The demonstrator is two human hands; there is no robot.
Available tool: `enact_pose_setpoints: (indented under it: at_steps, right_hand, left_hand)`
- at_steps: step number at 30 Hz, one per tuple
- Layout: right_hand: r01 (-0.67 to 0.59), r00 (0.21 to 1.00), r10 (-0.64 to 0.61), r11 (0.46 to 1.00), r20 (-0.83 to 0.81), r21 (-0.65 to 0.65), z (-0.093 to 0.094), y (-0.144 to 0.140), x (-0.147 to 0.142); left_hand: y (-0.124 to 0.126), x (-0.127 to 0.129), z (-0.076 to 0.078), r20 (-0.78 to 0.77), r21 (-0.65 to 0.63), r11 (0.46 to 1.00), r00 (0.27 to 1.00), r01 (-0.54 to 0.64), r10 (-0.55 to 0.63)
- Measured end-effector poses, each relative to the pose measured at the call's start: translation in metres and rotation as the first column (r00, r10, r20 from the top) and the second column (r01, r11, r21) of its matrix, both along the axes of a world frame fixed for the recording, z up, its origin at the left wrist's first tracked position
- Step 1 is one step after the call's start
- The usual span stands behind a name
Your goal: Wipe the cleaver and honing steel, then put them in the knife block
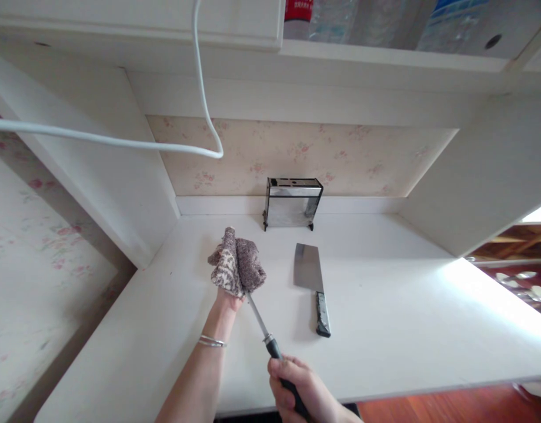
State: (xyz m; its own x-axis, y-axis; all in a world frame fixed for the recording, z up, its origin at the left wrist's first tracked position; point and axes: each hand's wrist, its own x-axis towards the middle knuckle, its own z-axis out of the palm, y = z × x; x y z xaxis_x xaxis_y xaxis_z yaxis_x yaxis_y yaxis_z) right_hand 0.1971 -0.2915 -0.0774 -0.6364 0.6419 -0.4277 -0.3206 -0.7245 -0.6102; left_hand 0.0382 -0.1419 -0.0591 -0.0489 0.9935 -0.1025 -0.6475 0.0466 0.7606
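A sharpening steel [256, 314] with a black handle runs slantwise over the white counter. My right hand [299, 385] is wrapped round its handle. A brown-and-white patterned cloth [241, 264] is bunched round the rod's far end, hiding the tip. My left hand [230, 299] grips this cloth from below, its fingers mostly covered. To the right lies a cleaver [309, 267] flat on the counter, blade away from me and dark handle towards me, apart from both hands.
A metal knife block [292, 205] with black edges stands against the back wall of the white counter [385, 311]. Shelves overhead hold plastic bottles [332, 20]. A white cable [204, 100] hangs at upper left. White side panels [464, 170] flank the counter.
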Motion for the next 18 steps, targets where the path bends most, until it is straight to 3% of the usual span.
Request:
enact_pose_setpoints:
  at_steps: [3,7,10,13,15,18]
  right_hand:
    - [0.017,0.997,-0.025,0.994,0.078,0.106,-0.003,-0.015,0.011]
    - [-0.034,0.946,-0.064,0.955,0.317,0.293,-0.012,-0.040,0.025]
    - [-0.008,0.832,-0.234,0.902,0.503,0.432,-0.013,-0.054,0.034]
    - [0.087,0.682,-0.445,0.837,0.580,0.540,-0.003,-0.055,0.041]
    - [0.119,0.612,-0.540,0.785,0.578,0.608,0.007,-0.046,0.044]
    - [0.073,0.568,-0.614,0.701,0.549,0.709,0.021,-0.026,0.041]
  left_hand:
    - [0.002,0.001,0.009,0.078,-0.010,1.000,0.997,-0.001,0.002]
    - [0.008,-0.007,0.002,0.165,-0.022,0.995,0.982,-0.095,0.098]
    - [0.011,-0.015,-0.008,0.216,-0.117,0.974,0.953,-0.192,0.214]
    - [0.012,-0.018,-0.010,0.235,-0.079,0.983,0.956,-0.164,0.178]
    - [0.011,-0.016,-0.010,0.171,-0.017,0.993,0.978,-0.116,0.117]
    - [0.003,-0.015,-0.017,-0.155,-0.028,0.997,0.986,-0.070,0.065]
